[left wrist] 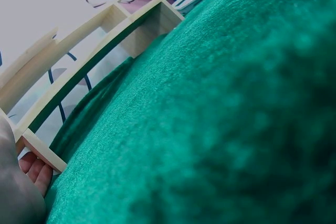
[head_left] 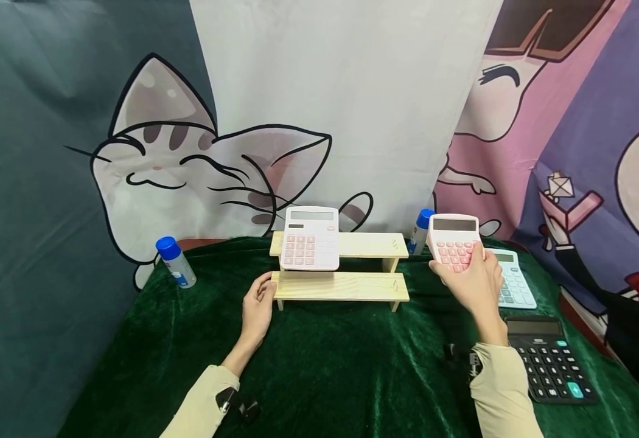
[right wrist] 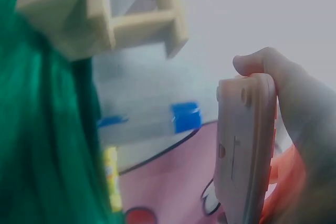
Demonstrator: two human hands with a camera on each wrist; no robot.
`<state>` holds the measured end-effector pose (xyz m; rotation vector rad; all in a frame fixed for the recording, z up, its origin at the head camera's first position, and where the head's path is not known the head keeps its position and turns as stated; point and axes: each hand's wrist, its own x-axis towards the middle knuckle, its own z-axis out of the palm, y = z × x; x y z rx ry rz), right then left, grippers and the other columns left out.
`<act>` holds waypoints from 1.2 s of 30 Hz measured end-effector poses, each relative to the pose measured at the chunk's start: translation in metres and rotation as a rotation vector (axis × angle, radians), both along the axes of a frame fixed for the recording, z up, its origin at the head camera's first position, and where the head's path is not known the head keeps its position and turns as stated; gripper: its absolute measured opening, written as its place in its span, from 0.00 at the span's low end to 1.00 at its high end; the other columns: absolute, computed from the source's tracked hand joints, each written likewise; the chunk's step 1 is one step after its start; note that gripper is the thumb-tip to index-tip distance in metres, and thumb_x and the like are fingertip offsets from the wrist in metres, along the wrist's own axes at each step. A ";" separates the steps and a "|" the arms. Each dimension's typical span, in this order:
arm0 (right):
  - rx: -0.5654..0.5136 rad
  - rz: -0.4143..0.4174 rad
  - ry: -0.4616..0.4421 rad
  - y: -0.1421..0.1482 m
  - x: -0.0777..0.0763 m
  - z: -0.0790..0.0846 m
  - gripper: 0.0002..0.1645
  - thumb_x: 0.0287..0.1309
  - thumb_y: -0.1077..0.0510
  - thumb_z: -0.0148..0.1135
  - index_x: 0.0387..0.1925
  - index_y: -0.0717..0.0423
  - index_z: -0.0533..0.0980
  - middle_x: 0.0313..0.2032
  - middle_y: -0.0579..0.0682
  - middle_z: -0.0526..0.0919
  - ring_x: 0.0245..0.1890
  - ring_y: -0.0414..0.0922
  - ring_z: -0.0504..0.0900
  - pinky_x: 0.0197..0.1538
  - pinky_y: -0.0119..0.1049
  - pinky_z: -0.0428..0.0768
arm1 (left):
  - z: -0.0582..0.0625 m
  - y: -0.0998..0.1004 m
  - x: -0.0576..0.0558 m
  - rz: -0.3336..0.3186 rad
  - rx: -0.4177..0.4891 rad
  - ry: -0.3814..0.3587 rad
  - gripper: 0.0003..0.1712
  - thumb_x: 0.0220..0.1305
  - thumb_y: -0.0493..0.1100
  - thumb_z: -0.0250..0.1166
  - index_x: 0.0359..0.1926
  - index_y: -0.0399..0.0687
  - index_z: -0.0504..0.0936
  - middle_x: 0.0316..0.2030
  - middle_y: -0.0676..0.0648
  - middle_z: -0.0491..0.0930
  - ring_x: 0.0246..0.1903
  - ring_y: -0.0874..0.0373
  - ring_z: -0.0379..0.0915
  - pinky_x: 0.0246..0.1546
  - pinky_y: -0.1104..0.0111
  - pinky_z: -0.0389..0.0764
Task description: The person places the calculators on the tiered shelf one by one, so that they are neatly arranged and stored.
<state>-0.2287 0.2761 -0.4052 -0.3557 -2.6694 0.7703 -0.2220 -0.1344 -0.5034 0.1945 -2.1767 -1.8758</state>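
My right hand (head_left: 475,286) grips a pink calculator (head_left: 453,225) by its lower part, raised off the cloth to the right of a wooden two-step stand (head_left: 341,287). In the right wrist view the calculator's back (right wrist: 236,145) shows, with the thumb and fingers along its edges. At the stand's left end, my left hand (head_left: 258,310) holds the lower step. In the left wrist view its fingers (left wrist: 38,174) curl beside the stand's leg. A white calculator with pink keys (head_left: 311,240) leans upright on the stand's upper step.
A light blue calculator (head_left: 516,283) and a black calculator (head_left: 552,365) lie at the right on the green velvet cloth (head_left: 319,377). Blue-capped spray cans stand left (head_left: 177,264) and behind right (head_left: 419,234). A cartoon-printed curtain (head_left: 380,91) hangs behind.
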 end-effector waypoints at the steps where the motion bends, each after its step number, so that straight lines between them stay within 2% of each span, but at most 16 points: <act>1: 0.003 0.003 0.021 -0.003 0.001 0.003 0.67 0.35 0.25 0.59 0.68 0.54 0.43 0.57 0.67 0.55 0.55 0.63 0.53 0.52 0.60 0.53 | 0.000 0.001 0.000 0.001 -0.002 0.007 0.22 0.63 0.55 0.52 0.56 0.55 0.71 0.48 0.51 0.75 0.46 0.63 0.70 0.45 0.77 0.69; 6: 0.003 0.039 0.115 -0.023 0.002 0.014 0.65 0.31 0.26 0.63 0.66 0.54 0.49 0.55 0.64 0.59 0.54 0.61 0.56 0.52 0.57 0.54 | 0.001 0.001 -0.001 0.000 -0.010 0.028 0.23 0.62 0.56 0.53 0.56 0.55 0.71 0.47 0.52 0.76 0.45 0.63 0.71 0.44 0.78 0.69; 10: 0.000 0.093 0.141 -0.047 -0.001 0.011 0.65 0.30 0.27 0.64 0.65 0.54 0.52 0.56 0.63 0.60 0.54 0.59 0.57 0.52 0.56 0.55 | 0.002 -0.003 0.000 0.015 -0.014 0.033 0.23 0.62 0.55 0.53 0.56 0.52 0.71 0.46 0.51 0.76 0.45 0.63 0.70 0.43 0.79 0.69; 15: 0.037 0.152 0.105 -0.077 -0.009 0.006 0.68 0.27 0.23 0.61 0.66 0.54 0.51 0.58 0.62 0.59 0.55 0.59 0.57 0.55 0.57 0.54 | 0.002 -0.006 0.000 -0.007 -0.030 0.013 0.23 0.63 0.55 0.52 0.56 0.54 0.70 0.48 0.51 0.75 0.46 0.63 0.70 0.44 0.79 0.69; 22: 0.085 0.200 0.067 -0.112 -0.022 0.005 0.71 0.26 0.18 0.56 0.67 0.56 0.50 0.60 0.63 0.56 0.56 0.59 0.56 0.56 0.57 0.53 | 0.002 -0.004 -0.001 0.007 -0.006 0.041 0.22 0.63 0.53 0.53 0.56 0.52 0.71 0.47 0.51 0.76 0.44 0.62 0.71 0.42 0.79 0.70; 30: 0.109 0.164 0.021 -0.123 -0.025 -0.005 0.70 0.29 0.21 0.57 0.67 0.56 0.48 0.62 0.63 0.51 0.59 0.60 0.52 0.58 0.57 0.49 | -0.002 0.002 0.000 -0.001 0.017 0.036 0.21 0.62 0.54 0.54 0.54 0.54 0.72 0.46 0.52 0.77 0.44 0.63 0.71 0.43 0.79 0.70; 36: 0.100 0.172 0.026 -0.128 -0.025 -0.003 0.67 0.32 0.19 0.53 0.67 0.55 0.50 0.66 0.63 0.46 0.62 0.61 0.49 0.59 0.57 0.48 | -0.002 0.000 -0.002 0.009 0.018 0.043 0.20 0.63 0.53 0.54 0.54 0.54 0.72 0.45 0.51 0.77 0.44 0.63 0.71 0.42 0.79 0.70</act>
